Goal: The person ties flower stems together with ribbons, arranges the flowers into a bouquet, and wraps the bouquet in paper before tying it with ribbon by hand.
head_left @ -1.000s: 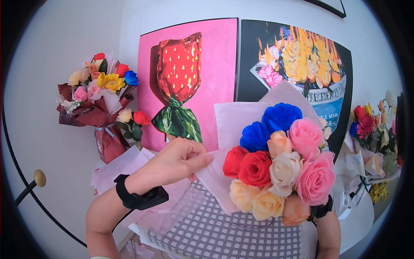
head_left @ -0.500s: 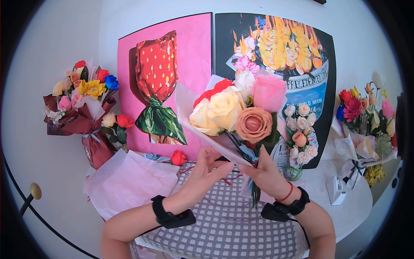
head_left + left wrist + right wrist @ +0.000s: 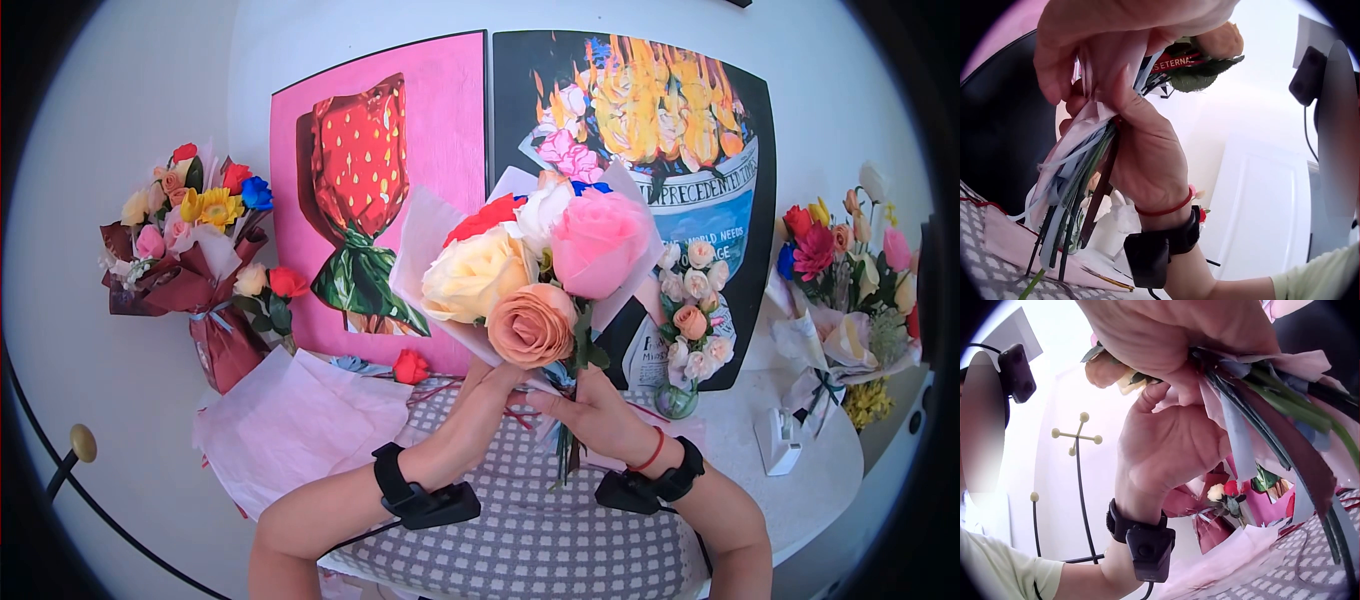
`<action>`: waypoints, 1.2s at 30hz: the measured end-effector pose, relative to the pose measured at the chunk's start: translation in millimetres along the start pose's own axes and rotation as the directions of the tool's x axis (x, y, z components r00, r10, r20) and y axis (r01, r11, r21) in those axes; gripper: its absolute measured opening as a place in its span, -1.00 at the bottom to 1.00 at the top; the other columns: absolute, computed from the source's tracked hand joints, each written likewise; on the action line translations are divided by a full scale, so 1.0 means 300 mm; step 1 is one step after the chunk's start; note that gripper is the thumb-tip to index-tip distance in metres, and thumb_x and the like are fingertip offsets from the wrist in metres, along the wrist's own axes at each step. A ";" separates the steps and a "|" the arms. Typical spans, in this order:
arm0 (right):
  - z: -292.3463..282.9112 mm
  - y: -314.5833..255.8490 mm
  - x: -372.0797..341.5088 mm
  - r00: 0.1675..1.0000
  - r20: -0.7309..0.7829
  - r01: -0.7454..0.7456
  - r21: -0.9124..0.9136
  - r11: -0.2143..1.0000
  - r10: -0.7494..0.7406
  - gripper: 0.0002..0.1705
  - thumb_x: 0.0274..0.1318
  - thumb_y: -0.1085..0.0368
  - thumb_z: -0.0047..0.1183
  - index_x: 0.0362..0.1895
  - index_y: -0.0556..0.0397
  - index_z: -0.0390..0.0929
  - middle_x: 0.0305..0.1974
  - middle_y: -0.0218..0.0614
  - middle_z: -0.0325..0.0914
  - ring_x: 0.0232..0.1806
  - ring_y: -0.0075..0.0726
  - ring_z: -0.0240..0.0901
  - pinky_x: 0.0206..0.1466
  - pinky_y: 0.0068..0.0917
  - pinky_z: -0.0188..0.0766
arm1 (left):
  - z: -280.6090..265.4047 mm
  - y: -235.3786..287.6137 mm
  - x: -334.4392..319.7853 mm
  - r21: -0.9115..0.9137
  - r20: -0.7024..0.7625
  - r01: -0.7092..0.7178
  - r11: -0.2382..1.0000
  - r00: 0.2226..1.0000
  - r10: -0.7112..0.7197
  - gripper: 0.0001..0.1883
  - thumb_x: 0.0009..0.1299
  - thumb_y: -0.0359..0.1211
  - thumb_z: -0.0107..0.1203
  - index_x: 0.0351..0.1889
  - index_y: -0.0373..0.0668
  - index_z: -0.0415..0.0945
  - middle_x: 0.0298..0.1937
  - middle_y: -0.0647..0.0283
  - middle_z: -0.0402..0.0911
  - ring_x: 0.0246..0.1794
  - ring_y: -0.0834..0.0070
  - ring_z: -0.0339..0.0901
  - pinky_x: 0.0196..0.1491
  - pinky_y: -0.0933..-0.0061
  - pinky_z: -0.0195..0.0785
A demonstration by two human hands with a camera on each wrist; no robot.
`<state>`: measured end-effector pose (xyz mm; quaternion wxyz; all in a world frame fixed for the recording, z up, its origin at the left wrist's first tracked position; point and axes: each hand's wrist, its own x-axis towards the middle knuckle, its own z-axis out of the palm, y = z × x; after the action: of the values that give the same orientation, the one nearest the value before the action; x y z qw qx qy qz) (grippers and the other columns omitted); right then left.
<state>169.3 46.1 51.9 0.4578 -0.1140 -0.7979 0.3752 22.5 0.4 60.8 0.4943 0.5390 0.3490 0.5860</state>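
Between my hands stands an upright bouquet [image 3: 600,245] of cream, peach, pink, white, red and blue flowers, wrapped in pale pink paper [image 3: 408,262]. My right hand [image 3: 612,420], with a red cord at its wrist, grips the neck of the bouquet from the right. From the left, my left hand [image 3: 474,412] holds the gathered paper at the same neck, its fingers partly hidden behind it. Green stems [image 3: 1075,194] and light blue ribbon [image 3: 1237,434] hang below the hands. Both wrist views show the hands close together around the bunched paper.
Pink paper sheets [image 3: 305,425] and a red rose [image 3: 410,366] lie on the left of the checked cloth [image 3: 500,540]. A maroon-wrapped bouquet [image 3: 225,345] stands behind them. At right are a glass vase [image 3: 677,402], a white tape dispenser [image 3: 779,443] and another bouquet [image 3: 850,340].
The bouquet, earlier tipped toward the head camera, now stands upright and slightly further left. My left hand has moved from the paper's left edge to the neck, beside my right hand.
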 end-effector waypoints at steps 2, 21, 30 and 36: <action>-0.001 -0.010 -0.005 1.000 0.015 -0.025 -0.073 0.997 0.026 -0.60 0.05 0.35 0.02 0.01 0.18 0.33 -0.07 -0.32 0.41 -0.04 -0.53 0.26 0.03 -0.50 0.22 | 0.002 -0.011 0.006 0.025 0.002 -0.006 1.000 1.000 0.006 -0.52 0.30 -0.22 -0.10 0.15 -0.16 0.11 0.01 0.26 0.31 -0.03 0.57 0.30 -0.07 0.53 0.22; -0.039 0.016 -0.066 0.999 -0.032 0.010 -0.183 0.983 -0.016 -0.71 0.20 0.40 -0.29 0.00 0.19 0.30 -0.04 -0.22 0.33 0.01 -0.31 0.23 0.08 -0.48 0.15 | 0.037 -0.032 0.008 0.007 -0.151 0.122 0.993 0.981 -0.119 -0.69 0.18 -0.41 -0.11 -0.11 -0.31 0.39 -0.17 0.25 0.47 -0.18 0.58 0.38 -0.13 0.56 0.21; -0.048 0.046 -0.084 0.997 -0.009 0.075 -0.210 0.975 -0.078 -0.66 0.14 0.47 -0.28 0.03 0.17 0.28 -0.02 -0.19 0.35 0.02 -0.26 0.27 0.09 -0.44 0.19 | 0.020 0.079 -0.039 0.090 -0.023 0.126 0.988 0.992 -0.125 -0.60 0.00 -0.47 -0.20 -0.14 -0.33 0.33 -0.30 0.30 0.40 -0.29 0.53 0.31 -0.18 0.56 0.14; -0.036 0.068 -0.084 0.952 0.120 0.307 -0.430 0.849 -0.283 -0.66 0.17 0.40 -0.34 0.04 0.19 0.25 -0.02 -0.16 0.34 0.00 -0.26 0.28 0.07 -0.39 0.23 | 0.005 0.064 -0.023 0.036 0.041 0.175 0.984 0.983 -0.176 -0.68 0.09 -0.51 -0.09 -0.15 -0.30 0.43 -0.10 0.24 0.47 -0.03 0.50 0.35 0.04 0.53 0.14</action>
<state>188.9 52.2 24.6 0.4510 -0.0816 -0.8817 0.1117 19.6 -11.7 77.2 0.5428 0.5269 0.3936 0.5223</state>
